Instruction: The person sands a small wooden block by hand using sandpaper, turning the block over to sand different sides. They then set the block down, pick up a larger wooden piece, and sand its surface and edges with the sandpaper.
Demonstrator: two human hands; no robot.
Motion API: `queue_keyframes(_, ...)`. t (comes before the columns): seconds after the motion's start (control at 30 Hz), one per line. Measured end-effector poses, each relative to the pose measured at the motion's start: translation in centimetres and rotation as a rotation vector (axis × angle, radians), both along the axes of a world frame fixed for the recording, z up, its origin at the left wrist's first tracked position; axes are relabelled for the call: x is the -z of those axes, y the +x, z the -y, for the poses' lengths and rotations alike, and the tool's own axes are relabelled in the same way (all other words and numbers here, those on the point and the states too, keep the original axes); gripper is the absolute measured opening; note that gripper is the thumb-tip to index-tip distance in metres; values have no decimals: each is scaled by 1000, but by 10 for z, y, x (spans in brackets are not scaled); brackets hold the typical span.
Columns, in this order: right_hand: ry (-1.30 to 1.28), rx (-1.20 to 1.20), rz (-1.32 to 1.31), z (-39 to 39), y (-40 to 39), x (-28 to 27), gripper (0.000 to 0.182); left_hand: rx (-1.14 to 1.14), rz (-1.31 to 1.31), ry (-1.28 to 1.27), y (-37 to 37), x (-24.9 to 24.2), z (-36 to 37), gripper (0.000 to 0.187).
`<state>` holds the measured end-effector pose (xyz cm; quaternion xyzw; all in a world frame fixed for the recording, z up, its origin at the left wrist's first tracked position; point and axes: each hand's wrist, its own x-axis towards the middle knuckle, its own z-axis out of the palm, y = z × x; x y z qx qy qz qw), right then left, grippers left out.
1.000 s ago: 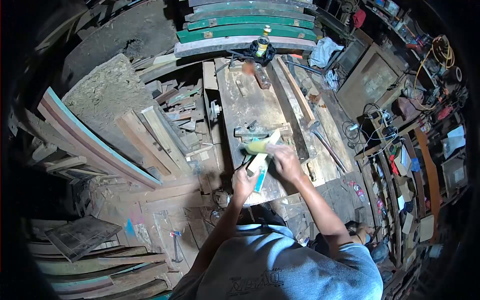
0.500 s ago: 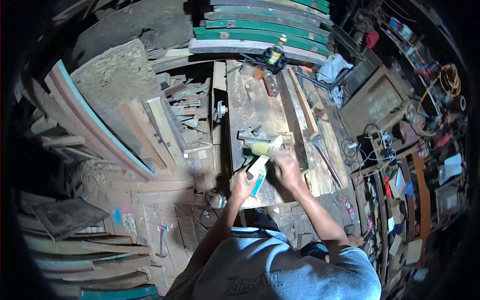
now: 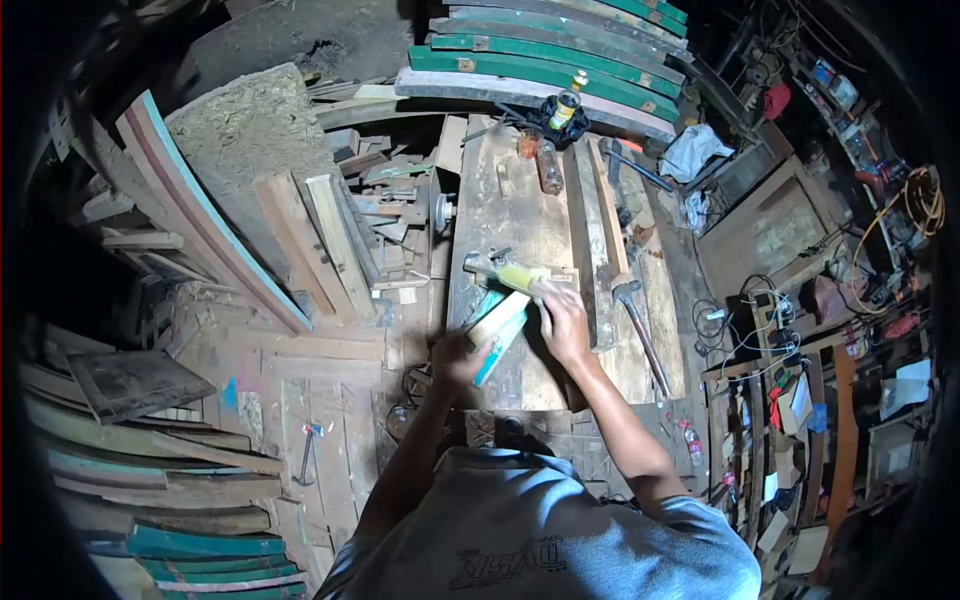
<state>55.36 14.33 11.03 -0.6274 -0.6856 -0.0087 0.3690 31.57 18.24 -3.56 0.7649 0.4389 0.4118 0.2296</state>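
A short wooden block (image 3: 497, 320) with a turquoise-painted side slants over the workbench (image 3: 515, 215). My left hand (image 3: 460, 362) is closed round its near end. My right hand (image 3: 562, 315) is at the block's far end, fingers bent over a pale yellow piece (image 3: 516, 277); its kind I cannot tell. Just beyond the hands, a wooden strip (image 3: 480, 264) lies across the bench with a small dark metal part (image 3: 501, 254) beside it.
A hammer (image 3: 645, 340) lies on the bench to the right, near a long wooden bar (image 3: 608, 215). Bottles (image 3: 549, 168) stand at the back. Green-painted boards (image 3: 540, 72) are stacked behind. Another hammer (image 3: 307, 452) lies on the floor at left.
My left hand has moved left and slightly down along the block. The right hand and yellow piece have shifted slightly up and left. The whole view has shifted a little.
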Motion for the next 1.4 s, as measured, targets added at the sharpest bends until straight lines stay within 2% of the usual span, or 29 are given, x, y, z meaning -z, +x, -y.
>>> queue_keyframes(0.03, -35, -70, -3, 0, -5, -2, 39, 97, -27, -130, -4, 22, -10, 41)
queue_keyframes(0.07, -66, -145, -5, -1, -13, -3, 39, 58, 44, -175, 1, -3, -4, 33)
queue_keyframes(0.1, -103, -279, -15, 10, -29, -12, 36, 18, 121, -216, 7, -34, 3, 28)
queue_keyframes(0.13, -60, -472, 60, 17, -31, 3, 32, -21, 200, -254, 13, -65, 9, 27)
queue_keyframes(0.2, -104, -640, 81, 5, -16, 14, 28, 131, 322, -193, 9, -55, 10, 28)
queue_keyframes(0.27, -52, -394, 8, -14, 0, 6, 23, 62, -12, -276, 10, -66, 6, 30)
queue_keyframes(0.3, -40, -265, -124, -27, 8, 2, 24, 26, -177, -319, 9, -67, 5, 31)
queue_keyframes(0.33, 33, -140, -30, -23, 18, -1, 27, 35, -71, -308, 10, -67, 8, 33)
queue_keyframes(0.37, 4, -236, -20, -23, 14, 9, 29, 48, 33, -292, 12, -57, 7, 35)
queue_keyframes(0.43, -15, -487, -19, 4, -2, 4, 33, 134, 245, -292, 11, -78, 9, 40)
queue_keyframes(0.47, -88, -615, -150, 9, -4, 5, 34, 162, 432, -388, 12, -72, 10, 41)
queue_keyframes(0.5, -63, -635, -83, 2, 3, 12, 32, 192, 622, -480, 15, -66, 10, 41)
queue_keyframes(0.53, -43, -658, -16, -7, 12, 18, 30, 149, 489, -485, 14, -59, 9, 40)
queue_keyframes(0.57, -22, -493, -96, -20, 18, 18, 28, 111, 354, -487, 12, -47, 7, 39)
queue_keyframes(0.63, 73, -184, -150, -28, 18, 4, 25, -13, 326, -567, 17, -60, 18, 37)
queue_keyframes(0.67, 95, -163, -91, -30, 11, 18, 25, -70, 311, -603, 21, -67, 20, 36)
queue_keyframes(0.7, 69, -331, -88, -21, 1, 20, 27, -17, 420, -590, 22, -67, 20, 35)
queue_keyframes(0.77, 90, -669, -48, -4, -12, 20, 31, -28, 462, -493, 25, -72, 24, 34)
queue_keyframes(0.8, 34, -691, -32, -4, -8, 13, 32, -36, 486, -445, 26, -76, 24, 34)
queue_keyframes(0.83, 24, -562, -61, -10, -3, 12, 32, -61, 413, -426, 25, -81, 22, 37)
queue_keyframes(0.93, 29, -96, -172, -38, 10, 31, 32, -65, 311, -587, 21, -75, 22, 41)
queue_keyframes(0.97, 30, -219, -113, -35, 5, 29, 31, -82, 282, -573, 20, -70, 20, 41)
queue_keyframes(1.07, 82, -600, -47, 6, -13, 14, 32, -61, 442, -406, 23, -63, 20, 39)
queue_keyframes(1.13, 25, -592, -99, -4, 6, 15, 36, -65, 384, -438, 25, -63, 20, 38)
queue_keyframes(1.2, -17, -186, -144, -21, 24, 23, 36, -8, 367, -553, 21, -65, 18, 38)
queue_keyframes(1.23, 37, -144, -220, -25, 26, 30, 36, -19, 329, -553, 20, -67, 19, 38)
queue_keyframes(1.33, -8, -489, -61, -6, 11, 16, 35, -45, 399, -536, 24, -90, 27, 38)
queue_keyframes(1.4, -29, -511, -127, -9, 14, 13, 35, -9, 365, -471, 26, -105, 21, 42)
